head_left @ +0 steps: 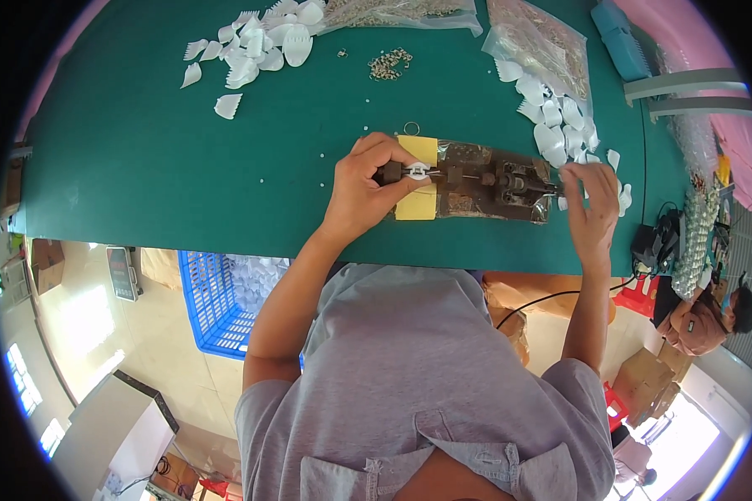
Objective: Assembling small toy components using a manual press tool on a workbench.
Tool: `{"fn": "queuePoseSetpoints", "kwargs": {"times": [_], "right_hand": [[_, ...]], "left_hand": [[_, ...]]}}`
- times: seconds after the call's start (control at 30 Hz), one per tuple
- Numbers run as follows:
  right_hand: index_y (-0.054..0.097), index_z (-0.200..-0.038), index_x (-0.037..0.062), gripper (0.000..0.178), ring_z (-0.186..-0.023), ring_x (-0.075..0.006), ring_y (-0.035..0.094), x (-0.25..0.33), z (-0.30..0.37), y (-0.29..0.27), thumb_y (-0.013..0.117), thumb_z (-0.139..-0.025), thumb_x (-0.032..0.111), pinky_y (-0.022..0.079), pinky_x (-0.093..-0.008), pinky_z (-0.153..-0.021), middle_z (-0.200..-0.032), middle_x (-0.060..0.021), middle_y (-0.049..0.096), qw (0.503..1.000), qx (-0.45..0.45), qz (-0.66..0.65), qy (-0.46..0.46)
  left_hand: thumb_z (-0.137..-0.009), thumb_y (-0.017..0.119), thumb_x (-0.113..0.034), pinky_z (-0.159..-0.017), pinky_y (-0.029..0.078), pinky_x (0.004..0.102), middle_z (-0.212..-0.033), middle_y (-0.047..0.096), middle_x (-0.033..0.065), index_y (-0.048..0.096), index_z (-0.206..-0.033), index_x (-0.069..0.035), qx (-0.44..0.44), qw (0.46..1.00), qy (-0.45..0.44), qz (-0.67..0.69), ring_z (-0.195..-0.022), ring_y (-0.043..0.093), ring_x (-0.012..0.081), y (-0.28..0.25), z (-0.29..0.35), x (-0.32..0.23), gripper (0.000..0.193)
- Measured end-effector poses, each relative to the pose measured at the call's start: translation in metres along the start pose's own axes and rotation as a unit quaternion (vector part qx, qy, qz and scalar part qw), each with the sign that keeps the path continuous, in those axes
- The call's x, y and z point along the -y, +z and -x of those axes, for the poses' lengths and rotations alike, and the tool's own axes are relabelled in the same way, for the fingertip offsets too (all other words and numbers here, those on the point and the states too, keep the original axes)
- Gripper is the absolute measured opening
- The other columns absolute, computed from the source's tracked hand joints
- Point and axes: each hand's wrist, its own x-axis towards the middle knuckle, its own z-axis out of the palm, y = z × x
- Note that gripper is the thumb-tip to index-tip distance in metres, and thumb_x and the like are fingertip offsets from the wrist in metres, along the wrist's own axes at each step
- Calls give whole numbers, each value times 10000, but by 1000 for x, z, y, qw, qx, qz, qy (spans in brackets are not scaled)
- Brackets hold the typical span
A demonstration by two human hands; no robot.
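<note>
Pinched a small white piece between thumb and fingers of the left hand, at the left end of a dark metal fixture. Had that fixture lying lengthwise on the tabletop, right of its middle and closer to the near edge than to the far one, with a yellow strip across it by the left hand. Held the right hand, fingers bent, at the fixture's opposite end, toward the tabletop's right edge; could not tell any grip there.

Saw a loose pile of white toothed pieces near the far edge, left of its middle. Found a small heap of metal bits to the right of that pile, near a clear bag at the far edge. Noted a second clear bag toward the far right corner, with a scatter of white pieces running from it toward the right hand. Spotted a thin ring just beyond the yellow strip, and a teal container in the far right corner. Glimpsed a blue basket below the near edge, on the left.
</note>
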Motion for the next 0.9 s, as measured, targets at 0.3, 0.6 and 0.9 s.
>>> {"fn": "queuePoseSetpoints", "kwargs": {"times": [0.3,0.6,0.9], "right_hand": [[668,-1232,2,431,-1263,-264,569,98,-20,55,779,-845,156,467,-434,-1015,-1309,-101,612,974,92,-26,-206],[669,-1270,33,436,-1228,-271,601,98,-15,56,769,-866,162,475,-434,-998,-1325,-96,629,983,69,12,-169],[666,-1257,61,445,-1084,-326,622,-1,19,-14,791,-836,132,464,-448,-976,-1117,-107,696,995,75,64,-5]], "left_hand": [[-770,881,-19,-683,495,272,-920,650,29,723,-942,-28,1,1000,12,-4,-813,606,129,0,-3,4,234],[-791,870,-3,-705,496,252,-946,661,31,726,-948,-16,9,1000,3,-12,-816,620,109,-4,0,7,212],[-743,898,-66,-719,495,335,-871,632,79,691,-876,-35,10,998,23,-56,-827,619,242,-1,-13,-9,249]]}}
